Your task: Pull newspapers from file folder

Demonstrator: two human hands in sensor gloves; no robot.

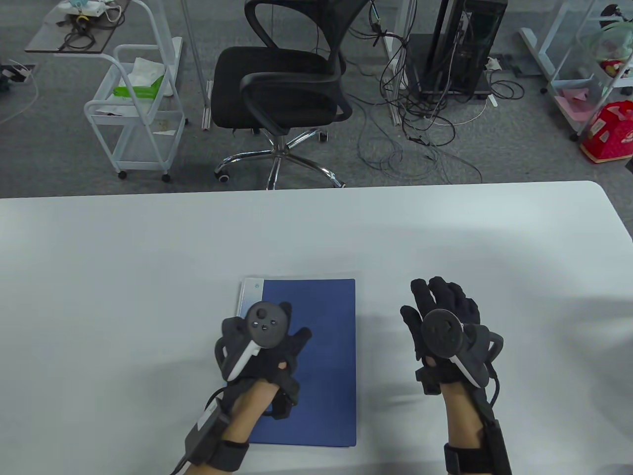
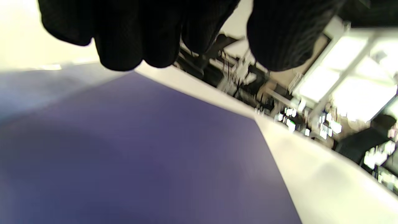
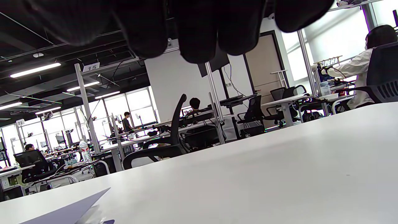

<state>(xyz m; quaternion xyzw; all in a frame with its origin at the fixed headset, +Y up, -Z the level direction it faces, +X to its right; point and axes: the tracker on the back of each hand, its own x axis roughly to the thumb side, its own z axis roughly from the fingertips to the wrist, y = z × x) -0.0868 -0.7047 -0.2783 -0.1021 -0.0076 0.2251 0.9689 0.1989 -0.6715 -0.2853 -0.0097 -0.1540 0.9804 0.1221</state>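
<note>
A closed blue file folder [image 1: 321, 356] lies flat near the table's front edge. A pale sheet edge [image 1: 249, 297] shows along its far left side, and what it is cannot be told. My left hand [image 1: 295, 321] is over the folder's left half, fingers loosely bent, holding nothing. In the left wrist view its fingers [image 2: 124, 46] hang just above the blue cover [image 2: 140, 149]. My right hand [image 1: 423, 302] is over bare table right of the folder, fingers spread and empty. The right wrist view shows a folder corner [image 3: 71, 211] at the bottom left.
The white table [image 1: 148, 277] stretches wide on both sides and ends at a far edge. Beyond it stand a black office chair [image 1: 282, 84], a white wire cart [image 1: 138, 109] and a computer tower [image 1: 462, 44] with floor cables.
</note>
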